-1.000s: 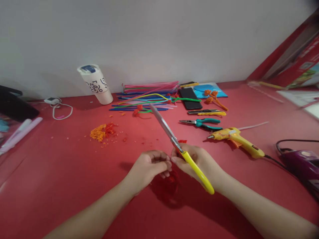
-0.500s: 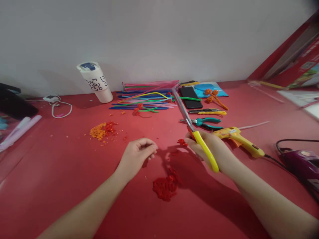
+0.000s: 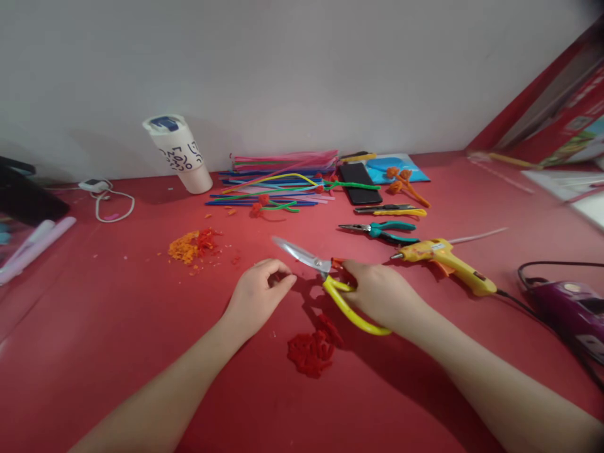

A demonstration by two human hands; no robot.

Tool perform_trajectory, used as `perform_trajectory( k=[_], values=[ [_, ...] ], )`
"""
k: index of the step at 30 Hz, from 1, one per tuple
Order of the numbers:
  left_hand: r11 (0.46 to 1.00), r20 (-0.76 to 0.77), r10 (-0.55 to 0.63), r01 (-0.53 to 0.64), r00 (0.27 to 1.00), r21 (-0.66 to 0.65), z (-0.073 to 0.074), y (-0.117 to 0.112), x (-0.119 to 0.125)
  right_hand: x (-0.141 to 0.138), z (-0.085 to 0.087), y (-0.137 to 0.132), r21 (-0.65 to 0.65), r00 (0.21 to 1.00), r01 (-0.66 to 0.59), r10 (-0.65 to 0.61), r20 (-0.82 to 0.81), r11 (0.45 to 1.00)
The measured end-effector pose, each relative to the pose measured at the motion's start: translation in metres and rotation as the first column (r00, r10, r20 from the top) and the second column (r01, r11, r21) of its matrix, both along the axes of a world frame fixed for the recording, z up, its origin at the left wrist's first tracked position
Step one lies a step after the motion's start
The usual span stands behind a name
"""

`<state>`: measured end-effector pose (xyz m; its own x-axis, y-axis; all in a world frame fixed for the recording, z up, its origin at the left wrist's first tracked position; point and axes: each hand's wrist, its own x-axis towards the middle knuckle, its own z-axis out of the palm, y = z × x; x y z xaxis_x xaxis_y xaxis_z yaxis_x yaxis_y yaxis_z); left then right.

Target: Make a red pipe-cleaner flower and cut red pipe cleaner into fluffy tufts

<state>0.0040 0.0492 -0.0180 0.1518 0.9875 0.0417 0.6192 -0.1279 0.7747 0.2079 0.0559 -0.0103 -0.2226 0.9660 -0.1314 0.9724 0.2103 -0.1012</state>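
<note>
My right hand (image 3: 382, 289) is closed around yellow-handled scissors (image 3: 306, 258), whose blades point left and away from me. A bit of red fuzzy material (image 3: 336, 262) shows by its fingertips. To the left, my left hand (image 3: 262, 289) has thumb and forefinger pinched together; whatever lies between them is too small or hidden to make out. Nearer me on the table, between both forearms, lies a pile of short red fuzzy pieces (image 3: 311, 353). Beyond my left hand sits a heap of orange and red clippings (image 3: 189, 246).
Along the wall lie coloured pipe cleaners (image 3: 278, 179), a black phone (image 3: 361, 182) and an orange pipe-cleaner flower (image 3: 403, 179). A white tumbler (image 3: 182, 154) stands left. Teal pliers (image 3: 387, 229), a yellow cutter (image 3: 396, 211) and a corded yellow glue gun (image 3: 443, 258) lie right.
The scissors have swung down and left, from pointing away to lying across toward my left hand. My right hand has moved left with them. My left hand has barely moved.
</note>
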Motion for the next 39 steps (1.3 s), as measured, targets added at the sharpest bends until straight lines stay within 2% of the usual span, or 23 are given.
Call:
perform_trajectory(
  k=[3, 6, 10, 13, 17, 21, 27, 30, 34, 36, 39],
  values=[
    [1.000, -0.026, -0.010, 0.011, 1.000, 0.028, -0.004, 0.001, -0.003, -0.007, -0.004, -0.004, 0.036, 0.998, -0.019, 0.016, 0.069, 0.999],
    [0.999, -0.014, 0.001, -0.001, 1.000, 0.050, -0.007, 0.001, -0.005, -0.004, -0.005, 0.000, 0.061, 0.995, 0.038, -0.043, 0.092, 0.997],
    [0.994, -0.002, -0.027, 0.027, 1.000, 0.109, -0.004, -0.003, -0.004, 0.005, -0.002, 0.007, 0.082, 0.991, 0.128, -0.130, 0.015, 0.988],
    [0.968, -0.085, -0.177, 0.189, 0.980, 0.167, 0.001, -0.008, 0.001, 0.004, 0.002, 0.006, 0.030, 0.984, 0.129, -0.124, -0.125, 0.991],
    [0.866, -0.207, -0.436, 0.471, 0.876, 0.169, 0.001, -0.016, 0.011, 0.000, 0.005, 0.002, -0.006, 0.958, 0.107, -0.104, -0.268, 0.994],
    [0.792, -0.341, -0.503, 0.581, 0.794, 0.185, -0.005, -0.019, 0.018, 0.000, 0.004, 0.000, -0.008, 0.940, 0.097, -0.094, -0.328, 0.995],
    [0.767, -0.430, -0.489, 0.609, 0.759, 0.203, -0.003, -0.018, 0.019, -0.001, 0.005, 0.000, -0.010, 0.942, 0.083, -0.081, -0.326, 0.997],
    [0.792, -0.427, -0.471, 0.583, 0.772, 0.181, 0.002, -0.017, 0.017, -0.001, 0.005, 0.000, -0.014, 0.938, 0.072, -0.073, -0.339, 0.997],
    [0.843, -0.385, -0.453, 0.526, 0.804, 0.107, 0.006, -0.016, 0.012, -0.002, 0.005, -0.004, -0.087, 0.907, -0.031, -0.009, -0.422, 0.996],
    [0.850, -0.379, -0.456, 0.521, 0.805, 0.083, 0.005, -0.016, 0.010, -0.004, 0.004, -0.007, -0.115, 0.901, -0.076, 0.019, -0.434, 0.990],
    [0.850, -0.358, -0.459, 0.519, 0.813, 0.089, 0.002, -0.015, 0.010, -0.006, 0.004, -0.009, -0.112, 0.906, -0.080, 0.025, -0.424, 0.990]
  ],
)
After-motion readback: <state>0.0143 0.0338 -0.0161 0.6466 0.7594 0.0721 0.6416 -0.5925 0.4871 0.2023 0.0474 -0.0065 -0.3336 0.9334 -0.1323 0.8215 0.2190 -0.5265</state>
